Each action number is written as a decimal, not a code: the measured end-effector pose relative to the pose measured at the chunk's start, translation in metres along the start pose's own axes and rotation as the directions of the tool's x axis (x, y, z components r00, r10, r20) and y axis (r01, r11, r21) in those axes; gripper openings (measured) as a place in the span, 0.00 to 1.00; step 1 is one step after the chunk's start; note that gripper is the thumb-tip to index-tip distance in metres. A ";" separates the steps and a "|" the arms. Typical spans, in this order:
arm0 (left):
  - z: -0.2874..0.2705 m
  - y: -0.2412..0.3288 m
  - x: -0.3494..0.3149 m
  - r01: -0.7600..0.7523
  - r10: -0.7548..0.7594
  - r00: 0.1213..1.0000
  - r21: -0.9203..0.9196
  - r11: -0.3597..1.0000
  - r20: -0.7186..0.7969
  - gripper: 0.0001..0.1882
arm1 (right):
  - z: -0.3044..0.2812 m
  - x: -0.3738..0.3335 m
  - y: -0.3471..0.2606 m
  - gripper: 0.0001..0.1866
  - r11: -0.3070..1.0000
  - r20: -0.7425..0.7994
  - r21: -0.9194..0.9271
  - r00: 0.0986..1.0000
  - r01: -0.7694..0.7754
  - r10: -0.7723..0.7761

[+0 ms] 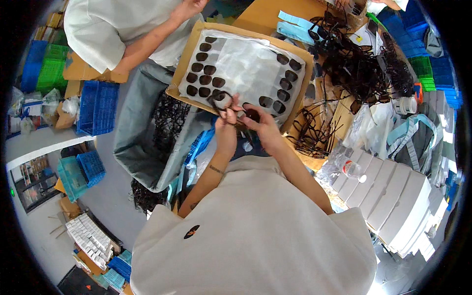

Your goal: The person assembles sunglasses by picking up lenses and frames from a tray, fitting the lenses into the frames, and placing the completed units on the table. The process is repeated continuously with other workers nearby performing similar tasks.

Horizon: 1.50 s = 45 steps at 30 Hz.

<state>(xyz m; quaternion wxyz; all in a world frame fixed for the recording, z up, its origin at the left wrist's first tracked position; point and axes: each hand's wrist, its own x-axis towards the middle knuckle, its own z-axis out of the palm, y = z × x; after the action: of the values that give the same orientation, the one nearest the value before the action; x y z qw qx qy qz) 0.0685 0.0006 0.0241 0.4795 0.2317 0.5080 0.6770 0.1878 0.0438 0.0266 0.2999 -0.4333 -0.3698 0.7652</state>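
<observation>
Close in front of me, my left hand (227, 120) is closed on a dark eyeglass frame (220, 102), with one open rim sticking up past the fingers. Beside it, my right hand (266, 129) pinches a dark lens (252, 114) at the frame's other side, partly hidden by the fingers. Both hands are over the near edge of a shallow cardboard box (194, 37). White paper (241, 61) lines this box, and dark sunglass lenses (207, 70) lie on it in rows along the left and right sides.
Left of the box, a grey fabric-lined bin (135, 132) holds many black frames (169, 120). A tangled heap of dark frames (356, 69) covers the table at right. White cartons (388, 194) stand at lower right. Another person's arm (147, 46) reaches across at upper left.
</observation>
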 end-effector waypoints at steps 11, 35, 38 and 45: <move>-0.058 0.029 -0.011 0.197 -0.240 0.966 -0.330 0.923 -0.094 0.13 | -0.094 0.120 0.000 0.10 0.291 -0.042 -0.951 0.895 0.100 -0.444; 0.017 0.065 -0.012 -0.235 0.057 0.900 0.369 0.899 0.433 0.10 | -0.021 -0.113 -0.124 0.12 0.212 -0.086 -0.474 0.195 0.855 -0.977; 0.085 0.058 -0.019 -0.732 0.014 0.510 0.425 0.532 0.860 0.05 | -0.051 -0.148 -0.162 0.30 -0.036 0.427 -0.824 0.577 0.566 -0.696; 0.208 -0.065 0.027 -0.992 -0.265 0.089 0.062 -0.108 0.960 0.11 | -0.163 -0.112 -0.111 0.27 0.081 -0.159 -0.987 0.917 -0.139 -0.366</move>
<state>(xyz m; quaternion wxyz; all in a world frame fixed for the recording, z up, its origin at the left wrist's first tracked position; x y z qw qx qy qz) 0.2502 0.1230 0.0384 0.0322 0.9586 0.2756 0.0638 0.3969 0.0671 0.1102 0.0519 -0.6238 -0.7564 0.1900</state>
